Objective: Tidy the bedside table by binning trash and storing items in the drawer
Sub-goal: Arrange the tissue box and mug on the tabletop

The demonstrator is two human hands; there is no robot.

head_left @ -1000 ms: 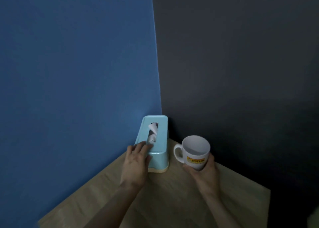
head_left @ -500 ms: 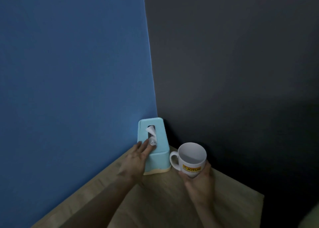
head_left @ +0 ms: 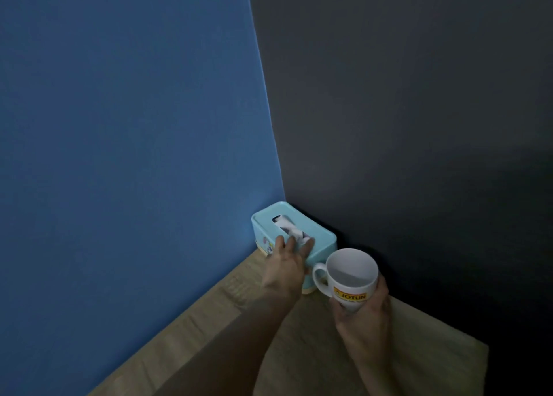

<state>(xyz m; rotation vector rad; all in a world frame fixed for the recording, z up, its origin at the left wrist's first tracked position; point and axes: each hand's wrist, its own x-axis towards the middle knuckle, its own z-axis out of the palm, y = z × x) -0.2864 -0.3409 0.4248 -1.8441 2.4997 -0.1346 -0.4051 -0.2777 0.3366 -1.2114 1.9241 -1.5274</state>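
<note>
Left hand (head_left: 288, 264) on tissue box (head_left: 321, 237), right hand (head_left: 363, 311) gripping mug (head_left: 350, 276)

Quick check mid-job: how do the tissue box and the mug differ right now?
The tissue box is pale blue and rectangular; the mug is white, round, with a yellow logo. The box sits in the wall corner under the left hand; the mug is gripped by the right hand. Tissue pokes from the box's slot; the mug looks empty. Both are over the wooden table.

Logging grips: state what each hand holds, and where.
Right hand grips the mug around its lower body. Left hand rests on the tissue box top, holding nothing.
</note>
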